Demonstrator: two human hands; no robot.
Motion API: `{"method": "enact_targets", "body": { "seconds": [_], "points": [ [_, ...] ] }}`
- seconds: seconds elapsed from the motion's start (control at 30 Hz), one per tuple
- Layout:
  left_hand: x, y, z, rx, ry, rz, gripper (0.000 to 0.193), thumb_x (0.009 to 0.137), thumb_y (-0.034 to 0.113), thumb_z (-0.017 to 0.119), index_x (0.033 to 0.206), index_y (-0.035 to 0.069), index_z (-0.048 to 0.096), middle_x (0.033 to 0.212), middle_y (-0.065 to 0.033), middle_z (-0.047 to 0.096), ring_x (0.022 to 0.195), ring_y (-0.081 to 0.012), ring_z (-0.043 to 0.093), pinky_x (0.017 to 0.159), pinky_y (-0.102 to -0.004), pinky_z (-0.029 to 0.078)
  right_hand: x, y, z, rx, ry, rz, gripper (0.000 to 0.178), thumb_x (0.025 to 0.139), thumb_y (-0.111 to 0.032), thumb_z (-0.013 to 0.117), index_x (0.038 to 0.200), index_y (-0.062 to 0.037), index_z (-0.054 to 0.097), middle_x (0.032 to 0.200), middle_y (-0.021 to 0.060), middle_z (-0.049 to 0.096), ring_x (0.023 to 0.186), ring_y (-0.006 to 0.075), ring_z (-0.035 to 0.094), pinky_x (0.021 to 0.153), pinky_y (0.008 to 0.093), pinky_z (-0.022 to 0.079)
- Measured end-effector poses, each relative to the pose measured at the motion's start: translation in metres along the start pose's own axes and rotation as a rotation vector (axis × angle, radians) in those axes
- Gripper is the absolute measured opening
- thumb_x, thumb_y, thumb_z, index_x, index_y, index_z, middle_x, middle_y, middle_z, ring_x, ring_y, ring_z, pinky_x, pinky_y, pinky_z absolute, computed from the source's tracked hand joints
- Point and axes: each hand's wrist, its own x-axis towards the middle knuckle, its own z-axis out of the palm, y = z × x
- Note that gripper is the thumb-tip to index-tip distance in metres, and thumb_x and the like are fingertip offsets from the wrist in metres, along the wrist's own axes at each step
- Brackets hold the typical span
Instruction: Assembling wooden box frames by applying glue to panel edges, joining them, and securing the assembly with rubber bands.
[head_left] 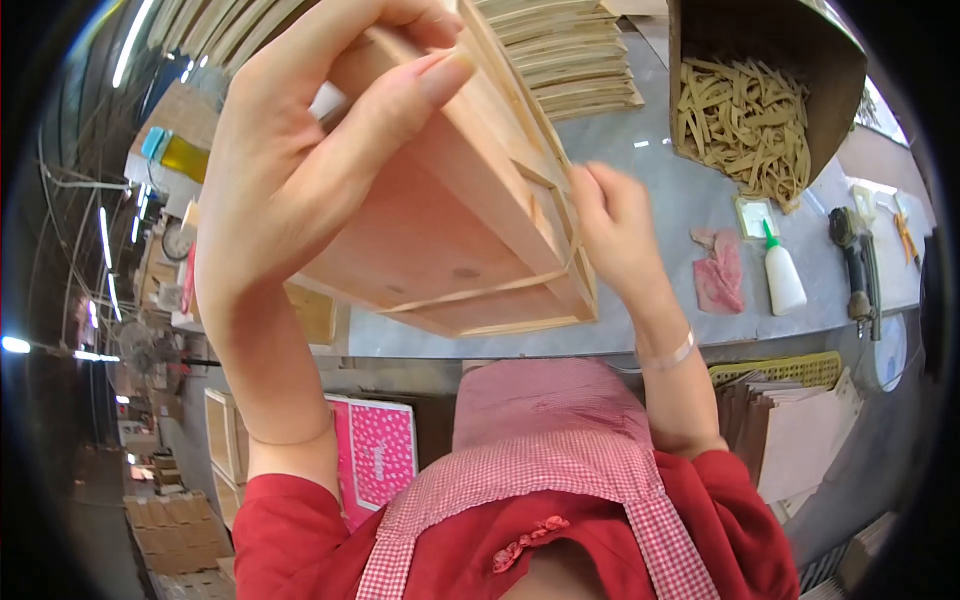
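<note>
A pale wooden box (400,250) stands tilted over the near edge of the grey worktable. My left hand (290,150) is closed on its upper part, the thumb lying near the rim. Around the box's lower end runs a flat tan rubber band (480,293), which bends up along the right edge. My right hand (622,225) is closed at that edge, where the band appears to run into its fingers; the fingertips are mostly hidden.
On the grey table (640,335), a brown container (840,100) spills rubber bands toward a pink cloth (718,272), a white glue bottle (785,280) and a black-handled tool (852,265). Stacked wooden strips (570,60) lie behind. A yellow basket (790,370) sits below at right.
</note>
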Motion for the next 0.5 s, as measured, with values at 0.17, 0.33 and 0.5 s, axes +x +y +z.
{"method": "enact_targets", "body": {
  "seconds": [0.17, 0.33, 0.5],
  "points": [
    [-0.006, 0.006, -0.007, -0.038, 0.028, -0.057, 0.021, 0.093, 0.015, 0.068, 0.106, -0.001, 0.066, 0.092, -0.0119, 0.069, 0.078, -0.0185, 0.064, 0.068, -0.0299, 0.051, -0.053, -0.075, -0.04, -0.004, -0.075, -0.17, 0.026, 0.098, -0.008, 0.057, 0.074, 0.0009, 0.054, 0.06, 0.0025, 0.043, 0.057, 0.0075, 0.038, 0.05, 0.0283, 0.032],
    [-0.027, 0.012, -0.018, 0.019, 0.378, 0.317, 0.031, 0.09, 0.015, 0.071, 0.117, -0.002, 0.065, 0.108, -0.0167, 0.067, 0.095, -0.0237, 0.067, 0.082, -0.0325, 0.052, 0.002, -0.124, -0.025, -0.027, 0.05, -0.574, 0.018, 0.1, -0.011, 0.063, 0.11, 0.003, 0.065, 0.091, 0.0021, 0.063, 0.078, 0.0066, 0.055, 0.068, 0.0211, 0.044],
    [-0.109, 0.002, -0.05, 0.232, 0.748, 0.191, 0.036, 0.086, 0.002, 0.071, 0.119, -0.009, 0.063, 0.115, -0.0194, 0.066, 0.109, -0.0258, 0.063, 0.095, -0.0347, 0.049, 0.049, -0.137, 0.019, -0.203, 0.0, -0.915, 0.026, 0.094, -0.011, 0.072, 0.118, -0.0007, 0.067, 0.107, 0.0046, 0.067, 0.091, 0.0101, 0.062, 0.078, 0.0247, 0.051]
  ]
}}
